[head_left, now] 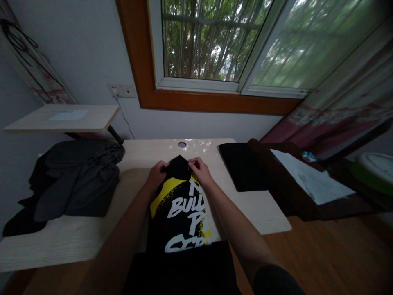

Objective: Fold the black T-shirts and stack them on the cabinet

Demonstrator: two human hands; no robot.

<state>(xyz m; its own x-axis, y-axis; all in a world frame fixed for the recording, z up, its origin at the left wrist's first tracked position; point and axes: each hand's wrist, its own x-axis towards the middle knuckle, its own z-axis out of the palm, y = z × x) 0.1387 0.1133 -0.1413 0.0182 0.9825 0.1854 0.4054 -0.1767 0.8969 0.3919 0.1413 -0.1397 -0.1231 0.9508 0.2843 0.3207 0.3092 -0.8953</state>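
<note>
A black T-shirt [181,205] with yellow patches and big white lettering lies lengthwise on the pale wooden desk [141,157]. At its far end a black flap of cloth comes to a point. My left hand [156,174] is closed on the cloth at the left far corner. On the right far corner, my right hand [200,171] pinches the fabric between thumb and fingers. Plain black cloth covers the near end of the shirt; where one ends and the other begins, I cannot make out.
To the left is a heap of dark grey and black clothes [80,176], beside a small raised shelf [61,116]. A black folded item [242,166] lies at the desk's right side. Past it, a dark brown surface carries white paper [310,176]. A window [215,41] is ahead.
</note>
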